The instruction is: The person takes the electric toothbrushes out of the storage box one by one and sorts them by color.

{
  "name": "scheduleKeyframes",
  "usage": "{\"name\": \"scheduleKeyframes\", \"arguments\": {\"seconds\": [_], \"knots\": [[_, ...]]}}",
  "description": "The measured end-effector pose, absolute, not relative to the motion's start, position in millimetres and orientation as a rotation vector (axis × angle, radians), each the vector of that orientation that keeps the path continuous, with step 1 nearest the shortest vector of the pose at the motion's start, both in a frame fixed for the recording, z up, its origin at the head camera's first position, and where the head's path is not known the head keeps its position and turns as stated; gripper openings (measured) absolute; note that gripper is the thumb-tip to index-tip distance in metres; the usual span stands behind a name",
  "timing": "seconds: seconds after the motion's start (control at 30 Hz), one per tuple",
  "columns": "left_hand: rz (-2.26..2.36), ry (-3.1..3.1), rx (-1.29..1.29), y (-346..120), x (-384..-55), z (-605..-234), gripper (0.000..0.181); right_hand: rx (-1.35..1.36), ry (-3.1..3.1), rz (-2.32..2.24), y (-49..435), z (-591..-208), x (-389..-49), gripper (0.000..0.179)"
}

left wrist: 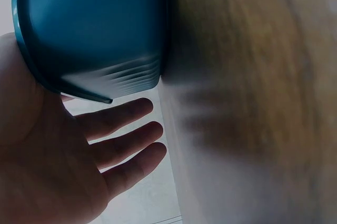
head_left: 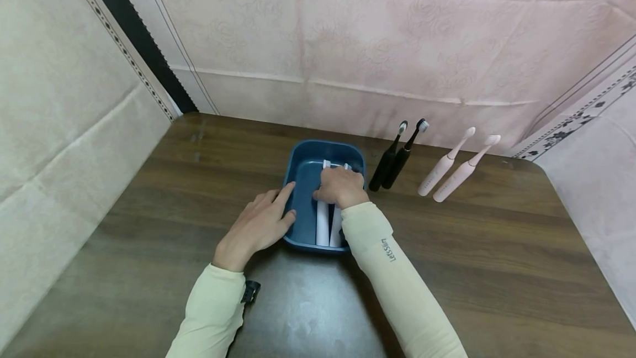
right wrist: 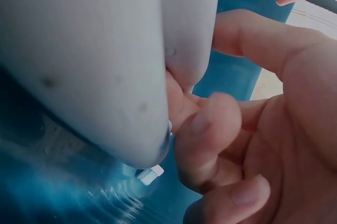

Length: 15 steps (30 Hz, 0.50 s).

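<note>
Nearest, the left hand (head_left: 253, 231), fingers loosely spread and gripping nothing, rests at the left rim of a blue, round-cornered plastic tray (head_left: 303, 178); so light a contact might let the tray slide under a sideways pull. The right hand (head_left: 340, 185) reaches inside with bent fingers, its thumb and a finger apparently pinching the left smooth white toothbrush (head_left: 322, 228). The right smooth white toothbrush (head_left: 335, 231) lies close beside and could be dragged along. Beyond the tray, two slim black toothbrushes (head_left: 396, 168), seemingly upright, could topple if the right hand swung wide; two pale-pink toothbrushes (head_left: 454, 182), farther right, are less exposed.
</note>
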State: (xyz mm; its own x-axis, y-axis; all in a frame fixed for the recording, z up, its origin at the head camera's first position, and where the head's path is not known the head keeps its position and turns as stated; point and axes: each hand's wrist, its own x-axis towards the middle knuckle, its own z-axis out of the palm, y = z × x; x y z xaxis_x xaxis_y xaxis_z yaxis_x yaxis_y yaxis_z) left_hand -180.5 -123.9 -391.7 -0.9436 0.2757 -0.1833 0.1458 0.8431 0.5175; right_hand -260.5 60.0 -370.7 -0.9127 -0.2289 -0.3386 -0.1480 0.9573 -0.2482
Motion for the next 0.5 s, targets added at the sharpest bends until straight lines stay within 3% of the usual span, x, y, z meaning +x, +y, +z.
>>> {"name": "scheduleKeyframes", "arguments": {"seconds": [0.5], "knots": [[0.757,2.771,0.320,-124.0,-179.3,-391.5,0.067,-0.279,2.703,-0.440,63.3,-369.1,-258.5,0.033]]}}
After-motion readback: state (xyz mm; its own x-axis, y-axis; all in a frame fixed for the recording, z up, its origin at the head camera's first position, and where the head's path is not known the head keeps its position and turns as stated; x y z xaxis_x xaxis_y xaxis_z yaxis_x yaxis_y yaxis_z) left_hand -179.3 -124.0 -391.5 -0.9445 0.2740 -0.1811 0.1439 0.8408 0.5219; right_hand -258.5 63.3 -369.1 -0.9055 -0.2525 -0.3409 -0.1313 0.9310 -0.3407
